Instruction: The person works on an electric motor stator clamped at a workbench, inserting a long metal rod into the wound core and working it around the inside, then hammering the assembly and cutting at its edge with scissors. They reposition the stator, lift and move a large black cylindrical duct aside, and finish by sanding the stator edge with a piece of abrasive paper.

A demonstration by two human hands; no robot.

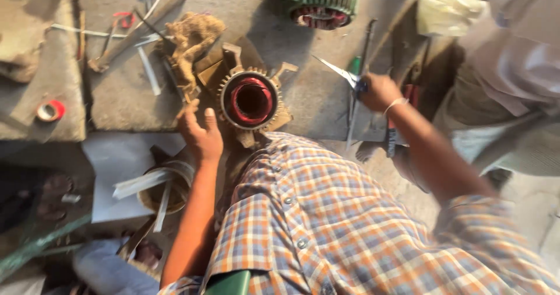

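Right hand (378,92) around scissors (338,72) (left hand (201,133) open)

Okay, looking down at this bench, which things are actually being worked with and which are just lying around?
In use:
- scissors gripped in the right hand
- motor stator with red windings, beside the left hand

Lying about:
- red tape roll
- second stator, green
- fibre wad
- white strips

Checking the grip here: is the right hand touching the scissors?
Touching. The head view shows the right hand closed around the handle end of the scissors, blades sticking out past the fingers.
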